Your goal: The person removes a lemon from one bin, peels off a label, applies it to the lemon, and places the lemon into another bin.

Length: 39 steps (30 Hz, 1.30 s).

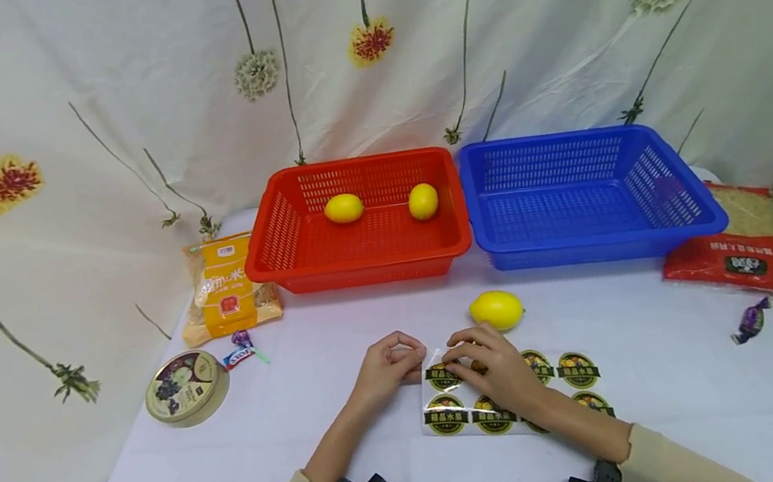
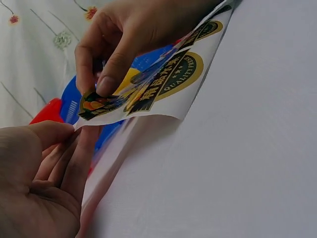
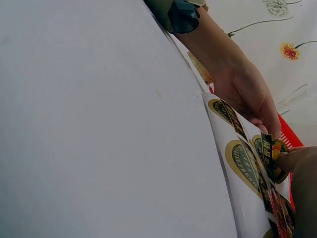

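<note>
A sheet of round green-and-gold stickers lies on the white table in front of me. My left hand pinches the sheet's left corner and lifts it off the cloth. My right hand pinches one sticker between thumb and forefinger at that raised corner. In the right wrist view the sticker stands up from the sheet beside my right fingertip. A yellow lemon rests just beyond my right hand. Two more lemons sit in the red basket.
A blue basket with nothing in it stands right of the red one. An orange food bag, a round tin and a wrapped candy lie at left. A red bag and purple candy lie at right.
</note>
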Each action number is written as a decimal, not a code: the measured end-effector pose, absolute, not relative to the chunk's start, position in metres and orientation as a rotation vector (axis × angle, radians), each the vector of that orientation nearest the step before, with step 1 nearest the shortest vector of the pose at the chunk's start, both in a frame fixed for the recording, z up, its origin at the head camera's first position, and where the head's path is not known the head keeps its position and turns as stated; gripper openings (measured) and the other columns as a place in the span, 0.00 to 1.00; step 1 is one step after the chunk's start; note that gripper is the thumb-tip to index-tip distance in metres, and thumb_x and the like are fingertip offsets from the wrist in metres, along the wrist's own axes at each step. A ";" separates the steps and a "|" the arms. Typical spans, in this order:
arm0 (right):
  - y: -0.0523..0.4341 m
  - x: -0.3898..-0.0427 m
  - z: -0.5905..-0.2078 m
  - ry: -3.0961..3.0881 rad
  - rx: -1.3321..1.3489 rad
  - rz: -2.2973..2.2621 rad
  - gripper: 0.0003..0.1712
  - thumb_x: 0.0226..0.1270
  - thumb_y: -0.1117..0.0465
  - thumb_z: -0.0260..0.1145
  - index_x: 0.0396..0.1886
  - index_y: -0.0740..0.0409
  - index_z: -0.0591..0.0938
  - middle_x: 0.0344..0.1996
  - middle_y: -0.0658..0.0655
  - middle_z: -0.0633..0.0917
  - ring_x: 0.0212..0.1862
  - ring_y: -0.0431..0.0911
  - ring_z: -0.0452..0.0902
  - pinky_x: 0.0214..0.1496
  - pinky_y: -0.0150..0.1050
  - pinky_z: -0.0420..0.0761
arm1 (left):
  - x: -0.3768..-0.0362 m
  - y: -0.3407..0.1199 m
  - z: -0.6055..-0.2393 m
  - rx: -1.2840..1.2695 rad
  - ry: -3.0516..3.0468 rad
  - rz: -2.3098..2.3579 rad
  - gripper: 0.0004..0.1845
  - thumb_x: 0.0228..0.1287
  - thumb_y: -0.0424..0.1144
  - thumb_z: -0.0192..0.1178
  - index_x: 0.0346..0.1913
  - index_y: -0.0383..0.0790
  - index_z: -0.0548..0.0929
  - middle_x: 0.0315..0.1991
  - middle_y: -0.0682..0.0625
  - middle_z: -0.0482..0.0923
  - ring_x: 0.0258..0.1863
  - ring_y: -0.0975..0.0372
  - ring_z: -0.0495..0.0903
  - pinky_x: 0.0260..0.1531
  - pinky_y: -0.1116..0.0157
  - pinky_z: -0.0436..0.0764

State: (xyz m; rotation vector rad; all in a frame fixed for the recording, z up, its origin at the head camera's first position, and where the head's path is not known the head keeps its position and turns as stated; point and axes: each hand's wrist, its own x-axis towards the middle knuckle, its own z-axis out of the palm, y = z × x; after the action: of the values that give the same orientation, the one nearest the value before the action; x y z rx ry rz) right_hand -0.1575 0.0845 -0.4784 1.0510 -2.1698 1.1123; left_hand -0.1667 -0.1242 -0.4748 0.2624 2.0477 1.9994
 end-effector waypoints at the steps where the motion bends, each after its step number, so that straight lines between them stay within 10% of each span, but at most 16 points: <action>1: 0.085 -0.157 -0.478 -2.171 1.047 1.148 0.08 0.52 0.66 0.71 0.33 0.52 0.84 0.38 0.51 0.81 0.39 0.42 0.69 0.35 0.23 0.70 | -0.167 -0.123 -0.475 0.268 2.075 1.989 0.09 0.62 0.30 0.58 0.39 0.26 0.74 0.30 0.36 0.82 0.26 0.58 0.84 0.31 0.62 0.83; 13: 0.118 -0.135 -0.439 -2.235 0.788 1.760 0.07 0.56 0.75 0.65 0.34 0.63 0.81 0.30 0.59 0.83 0.33 0.42 0.76 0.37 0.34 0.78 | -0.174 -0.122 -0.458 0.462 2.808 1.509 0.08 0.48 0.30 0.69 0.31 0.43 0.82 0.28 0.54 0.82 0.30 0.65 0.81 0.30 0.69 0.79; 24: 0.168 -0.145 -0.417 -2.307 0.527 1.728 0.06 0.54 0.77 0.65 0.33 0.70 0.81 0.31 0.63 0.83 0.33 0.45 0.79 0.42 0.29 0.78 | -0.225 -0.058 -0.450 0.957 2.627 1.420 0.39 0.44 0.41 0.74 0.62 0.39 0.71 0.57 0.46 0.73 0.52 0.57 0.75 0.50 0.66 0.75; 39: 0.169 -0.174 -0.425 -2.510 0.554 1.684 0.06 0.55 0.66 0.69 0.34 0.60 0.84 0.30 0.54 0.85 0.31 0.44 0.78 0.34 0.37 0.79 | -0.215 -0.041 -0.475 0.927 2.538 1.529 0.32 0.39 0.35 0.76 0.53 0.44 0.78 0.50 0.53 0.78 0.45 0.64 0.78 0.46 0.72 0.76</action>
State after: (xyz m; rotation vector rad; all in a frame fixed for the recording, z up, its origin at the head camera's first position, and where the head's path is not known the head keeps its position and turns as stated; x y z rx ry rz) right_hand -0.1744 0.1691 -0.4249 0.5535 -2.5101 1.6835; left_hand -0.2149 -0.0414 -0.4752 0.9273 2.5381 1.5293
